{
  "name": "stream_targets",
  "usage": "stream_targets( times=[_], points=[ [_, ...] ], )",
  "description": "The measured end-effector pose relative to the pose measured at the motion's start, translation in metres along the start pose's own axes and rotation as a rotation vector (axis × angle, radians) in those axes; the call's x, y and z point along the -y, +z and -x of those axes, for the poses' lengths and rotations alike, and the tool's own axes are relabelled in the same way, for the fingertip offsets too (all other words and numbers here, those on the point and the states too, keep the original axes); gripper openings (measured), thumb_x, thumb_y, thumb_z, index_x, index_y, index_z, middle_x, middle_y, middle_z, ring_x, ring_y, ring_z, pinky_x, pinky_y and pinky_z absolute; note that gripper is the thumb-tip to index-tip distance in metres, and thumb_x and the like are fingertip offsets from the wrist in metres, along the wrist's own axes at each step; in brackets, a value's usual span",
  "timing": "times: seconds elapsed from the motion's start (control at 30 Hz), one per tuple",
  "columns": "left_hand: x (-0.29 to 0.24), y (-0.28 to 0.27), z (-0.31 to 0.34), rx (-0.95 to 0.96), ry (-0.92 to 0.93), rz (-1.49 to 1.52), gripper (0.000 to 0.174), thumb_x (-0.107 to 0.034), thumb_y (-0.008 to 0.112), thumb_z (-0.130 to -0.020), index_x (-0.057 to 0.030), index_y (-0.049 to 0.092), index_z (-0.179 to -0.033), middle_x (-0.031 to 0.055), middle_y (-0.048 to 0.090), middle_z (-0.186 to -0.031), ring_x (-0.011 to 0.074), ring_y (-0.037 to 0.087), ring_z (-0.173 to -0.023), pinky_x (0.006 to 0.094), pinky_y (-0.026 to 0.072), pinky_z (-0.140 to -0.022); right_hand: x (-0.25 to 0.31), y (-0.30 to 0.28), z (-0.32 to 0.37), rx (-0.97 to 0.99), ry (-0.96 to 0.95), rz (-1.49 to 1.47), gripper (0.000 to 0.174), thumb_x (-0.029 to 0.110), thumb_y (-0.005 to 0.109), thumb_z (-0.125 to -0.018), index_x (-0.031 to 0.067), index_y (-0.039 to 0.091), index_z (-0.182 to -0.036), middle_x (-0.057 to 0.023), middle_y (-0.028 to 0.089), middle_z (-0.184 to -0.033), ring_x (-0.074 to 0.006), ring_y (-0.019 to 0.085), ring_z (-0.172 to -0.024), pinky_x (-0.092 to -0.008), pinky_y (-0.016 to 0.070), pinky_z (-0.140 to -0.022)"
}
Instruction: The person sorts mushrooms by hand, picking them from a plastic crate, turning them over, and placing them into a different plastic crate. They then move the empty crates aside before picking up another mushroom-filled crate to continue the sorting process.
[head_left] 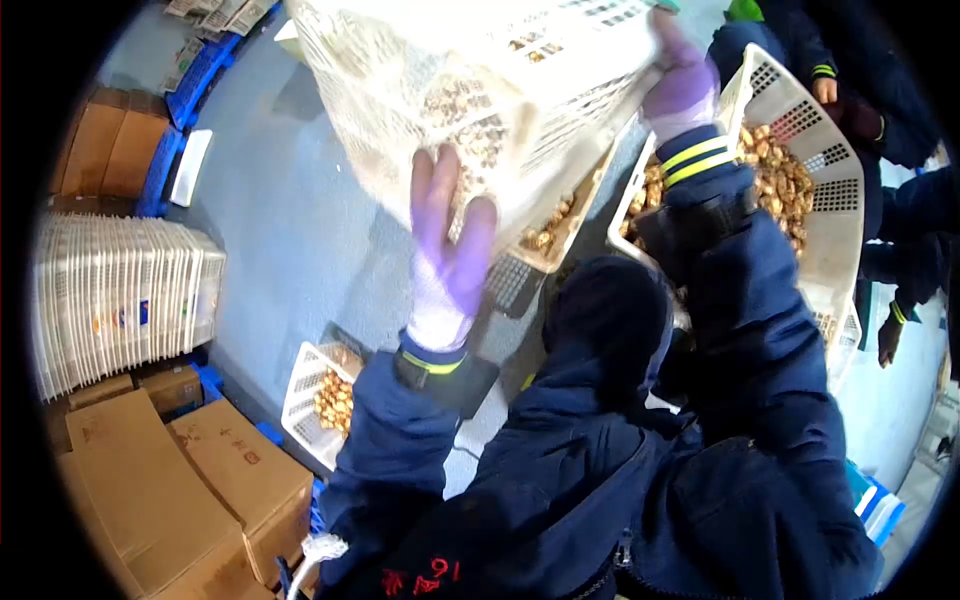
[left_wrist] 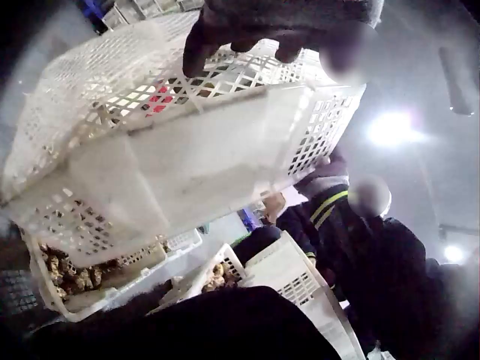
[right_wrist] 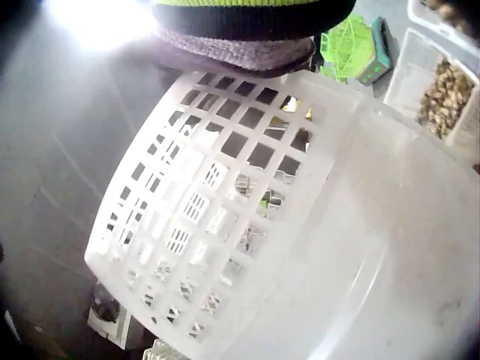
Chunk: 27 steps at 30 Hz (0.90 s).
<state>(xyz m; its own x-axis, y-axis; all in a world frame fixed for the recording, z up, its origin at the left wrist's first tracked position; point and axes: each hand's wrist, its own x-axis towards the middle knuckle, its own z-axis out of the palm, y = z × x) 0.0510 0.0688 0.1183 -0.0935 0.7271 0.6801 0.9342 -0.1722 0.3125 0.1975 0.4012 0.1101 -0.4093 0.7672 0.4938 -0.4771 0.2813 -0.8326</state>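
A white plastic basket (head_left: 375,125) with slotted sides is held up and tilted in front of me. My left hand (head_left: 450,245), in a purple-and-white glove, presses spread fingers against its lower left part; in the left wrist view these fingers lie over the mesh. My right hand (head_left: 685,90), gloved alike, grips the basket's upper right edge. That hand's fingertips are hidden behind the edge; its cuff also shows above the basket's slotted side (right_wrist: 232,142) in the right wrist view. Beneath the raised basket stands another white basket (head_left: 550,262) holding knobbly tan-brown pieces (head_left: 548,232).
At right a large white basket (head_left: 840,215) holds more brown pieces (head_left: 780,190), with people in dark clothes (head_left: 780,30) beyond. A small basket (head_left: 300,400) stands lower left, near cardboard boxes (head_left: 150,480) and stacked white baskets (head_left: 130,300). Blue pallets (head_left: 200,85) lie at far left.
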Motion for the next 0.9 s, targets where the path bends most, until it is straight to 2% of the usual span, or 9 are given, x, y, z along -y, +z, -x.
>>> stream_targets(
  times=[0.07,0.17,0.23,0.43,0.57,0.6,0.67,0.8,0.9],
  points=[
    [-0.023,-0.013,-0.003,-0.043,-0.676,0.492,0.052,-0.012,0.055,-0.092,-0.0056,0.042,-0.142,0.0303,0.023,-0.151,0.0419,0.024,-0.141,0.0471,0.0253,-0.114,-0.018,0.039,0.017,-0.160,0.499,-0.616,0.039,0.001,0.060,-0.088,0.0015,0.057,-0.127,-0.0097,0.065,-0.117,-0.0187,0.064,-0.102,-0.0326,0.0517,-0.089],
    [-0.029,-0.019,0.017,-0.022,-0.683,0.438,0.053,-0.016,0.054,-0.093,-0.0060,0.040,-0.143,0.0296,0.024,-0.151,0.0405,0.023,-0.142,0.0466,0.0250,-0.114,-0.011,0.051,0.025,-0.228,0.452,-0.395,0.034,0.009,0.059,-0.091,0.0040,0.060,-0.125,-0.0108,0.065,-0.117,-0.0199,0.064,-0.102,-0.0340,0.0520,-0.090],
    [-0.035,-0.016,0.015,-0.061,-0.585,0.408,0.054,-0.014,0.055,-0.092,-0.0064,0.040,-0.143,0.0295,0.023,-0.151,0.0388,0.023,-0.143,0.0450,0.0249,-0.115,0.004,0.038,0.019,-0.078,0.086,0.028,0.036,0.011,0.049,-0.096,0.0048,0.055,-0.131,-0.0142,0.062,-0.122,-0.0251,0.063,-0.106,-0.0367,0.0521,-0.092],
    [-0.062,-0.016,0.032,-0.142,-0.700,0.493,0.051,-0.009,0.058,-0.091,-0.0062,0.042,-0.140,0.0242,0.029,-0.151,0.0360,0.025,-0.143,0.0430,0.0233,-0.115,0.046,0.034,0.012,0.014,0.223,-0.264,0.038,0.014,0.041,-0.099,-0.0017,0.050,-0.133,-0.0195,0.056,-0.130,-0.0324,0.056,-0.119,-0.0442,0.0472,-0.102],
    [-0.079,-0.060,0.121,0.128,-0.984,0.650,0.043,-0.019,0.052,-0.097,-0.0036,0.045,-0.136,0.0181,0.048,-0.137,0.0275,0.048,-0.125,0.0384,0.0395,-0.103,0.102,0.100,0.066,0.527,-0.490,0.503,0.040,-0.012,0.056,-0.083,-0.0026,0.060,-0.122,-0.0178,0.064,-0.117,-0.0277,0.065,-0.104,-0.0339,0.0519,-0.090],
    [-0.089,-0.081,0.133,0.054,-1.186,0.689,0.042,-0.027,0.047,-0.098,-0.0044,0.047,-0.134,0.0150,0.052,-0.130,0.0241,0.053,-0.115,0.0358,0.0433,-0.097,0.125,0.118,0.072,0.599,-0.711,0.645,0.028,0.000,0.064,-0.083,-0.0045,0.064,-0.110,-0.0159,0.067,-0.107,-0.0249,0.067,-0.094,-0.0330,0.0532,-0.083],
    [-0.100,-0.123,0.152,-0.266,-1.512,0.831,0.051,-0.043,0.040,-0.099,-0.0049,0.049,-0.131,0.0107,0.058,-0.119,0.0199,0.059,-0.101,0.0323,0.0491,-0.088,0.173,0.166,0.109,0.628,0.092,0.156,0.026,0.012,0.069,-0.080,-0.0049,0.065,-0.100,-0.0143,0.068,-0.098,-0.0231,0.067,-0.085,-0.0323,0.0523,-0.077],
    [-0.105,-0.205,0.185,-0.639,-1.747,0.968,0.084,-0.071,0.036,-0.089,0.0023,0.047,-0.128,0.0129,0.058,-0.110,0.0227,0.060,-0.094,0.0392,0.0542,-0.077,0.201,0.217,0.132,1.245,-0.357,0.258,0.020,0.015,0.070,-0.075,0.0015,0.069,-0.090,-0.0112,0.066,-0.081,-0.0306,0.064,-0.075,-0.0373,0.0512,-0.070],
    [-0.109,-0.223,0.215,-0.553,-1.904,0.862,0.097,-0.079,0.036,-0.083,0.0026,0.040,-0.135,0.0158,0.057,-0.114,0.0265,0.060,-0.095,0.0432,0.0576,-0.073,0.186,0.237,0.185,1.124,-0.361,-0.086,0.016,0.020,0.072,-0.072,0.0065,0.064,-0.077,-0.0104,0.060,-0.064,-0.0314,0.061,-0.061,-0.0373,0.0493,-0.058]
  ],
)
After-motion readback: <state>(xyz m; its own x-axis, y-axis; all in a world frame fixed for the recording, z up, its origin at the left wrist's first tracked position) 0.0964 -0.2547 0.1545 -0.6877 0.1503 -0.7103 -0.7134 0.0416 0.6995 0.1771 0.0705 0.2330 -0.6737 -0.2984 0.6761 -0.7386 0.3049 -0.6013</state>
